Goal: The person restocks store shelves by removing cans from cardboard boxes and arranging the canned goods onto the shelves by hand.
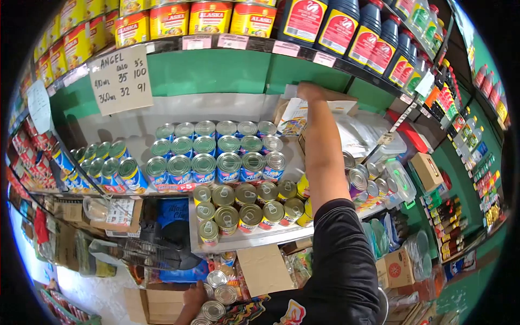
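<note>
My right arm reaches across the shelf. At its back, my right hand (311, 91) is closed at the top edge of a white printed carton (293, 116); its fingertips are partly hidden. Low in the view, my left hand (196, 295) curls against several silver-topped cans (225, 294) gathered close to my body. Rows of blue-labelled Angel cans (228, 162) stand upright on the shelf, left of my right arm. In front of them, yellow-labelled cans with pull tabs (250, 215) fill a lower ledge (260, 238).
Above are Alaska cans (211, 20) and dark bottles (338, 30). A handwritten price sign (122, 79) hangs at upper left. Below the shelf are a black fan (168, 246) and a cardboard flap (265, 269). A clear plastic container (400, 181) stands at right.
</note>
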{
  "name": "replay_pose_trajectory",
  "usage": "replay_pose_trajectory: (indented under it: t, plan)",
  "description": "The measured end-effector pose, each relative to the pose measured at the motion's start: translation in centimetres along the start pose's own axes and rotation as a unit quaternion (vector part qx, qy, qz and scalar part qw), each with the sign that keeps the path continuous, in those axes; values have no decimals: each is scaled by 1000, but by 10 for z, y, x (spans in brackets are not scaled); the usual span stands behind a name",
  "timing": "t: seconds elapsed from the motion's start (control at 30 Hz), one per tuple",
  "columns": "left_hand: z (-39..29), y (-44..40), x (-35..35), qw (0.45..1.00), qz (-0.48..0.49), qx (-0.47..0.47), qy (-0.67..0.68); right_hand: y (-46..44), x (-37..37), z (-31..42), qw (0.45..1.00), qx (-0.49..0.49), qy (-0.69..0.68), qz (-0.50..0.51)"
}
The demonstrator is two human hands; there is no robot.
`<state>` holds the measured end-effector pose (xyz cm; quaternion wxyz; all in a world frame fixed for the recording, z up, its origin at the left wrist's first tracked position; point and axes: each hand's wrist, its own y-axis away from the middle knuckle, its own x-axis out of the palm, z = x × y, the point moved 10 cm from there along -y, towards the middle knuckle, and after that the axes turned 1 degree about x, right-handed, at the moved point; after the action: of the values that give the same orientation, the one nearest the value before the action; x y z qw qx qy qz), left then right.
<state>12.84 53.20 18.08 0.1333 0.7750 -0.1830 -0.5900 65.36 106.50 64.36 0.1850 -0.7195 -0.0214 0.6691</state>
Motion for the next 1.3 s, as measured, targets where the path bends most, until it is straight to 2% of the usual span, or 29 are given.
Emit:
replay_pose_trajectory:
  t: [0.07, 0.27, 0.47, 0.57, 0.67, 0.77, 0.87, 0.97, 1.07, 1.1, 1.2, 1.3]
  plan:
    - [1, -2, 2, 1000, -7, 4, -5, 3, -5, 3, 999, 2, 19, -36]
    - [-4, 2, -6, 999, -30, 19, -8, 45, -40, 39, 996, -67, 32, -55]
    - [5, 1, 2, 998, -51, 26, 2, 26, -19, 23, 997, -36, -30, -65]
    - [5, 2, 1, 999, -39, 16, -4, 16, -33, -1, 984, -64, -78, -144]
    - [-2, 6, -8, 1000, -15, 26, 7, 9, -30, -35, 972, -3, -143, -186]
    - [3, 1, -3, 999, -34, 18, 8, 13, -27, -43, 989, 83, -57, -110]
    - [1, 1, -5, 1000, 20, -9, 12, 22, -41, -37, 989, 60, -32, -134]
    - [-1, 5, -8, 999, 39, -15, 5, 43, -74, -18, 972, -28, 100, -209]
    - [0, 2, -4, 999, 46, -10, 2, 51, -107, -30, 988, -6, -64, -140]
    - [-1, 2, -4, 999, 48, -7, 1, 34, -100, -45, 983, -10, -103, -153]
    - [-4, -1, -2, 998, 58, 1, -4, 11, -92, -71, 971, -8, -128, -203]
    - [-7, -4, 2, 997, 74, -1, -10, 41, -96, -34, 989, -60, 16, -134]
